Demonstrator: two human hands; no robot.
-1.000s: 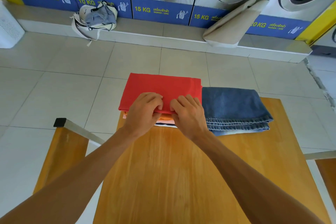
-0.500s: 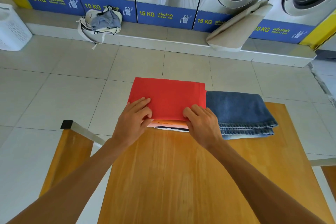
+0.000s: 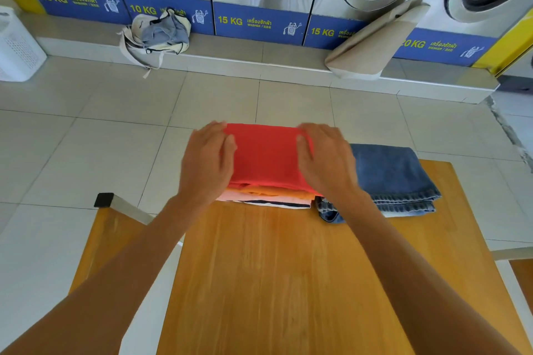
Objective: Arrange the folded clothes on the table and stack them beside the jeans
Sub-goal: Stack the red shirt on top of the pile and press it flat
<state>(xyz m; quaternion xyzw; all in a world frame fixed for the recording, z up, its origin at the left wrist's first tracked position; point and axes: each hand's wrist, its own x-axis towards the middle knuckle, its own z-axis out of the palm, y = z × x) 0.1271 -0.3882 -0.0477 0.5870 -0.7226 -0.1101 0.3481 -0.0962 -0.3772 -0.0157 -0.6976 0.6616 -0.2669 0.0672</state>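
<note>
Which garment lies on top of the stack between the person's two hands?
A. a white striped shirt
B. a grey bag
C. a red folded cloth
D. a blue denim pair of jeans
C: the red folded cloth tops the stack, with the left hand and right hand at its sides.

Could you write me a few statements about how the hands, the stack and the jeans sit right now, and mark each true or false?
1. The red garment lies on top of the stack. True.
2. The jeans lie left of the stack. False: they lie on its right.
3. The left hand and right hand are at opposite sides of the red garment. True.
4. The jeans are on the floor. False: they rest on the wooden table.
5. The right hand holds the jeans. False: it is on the stack.
</note>
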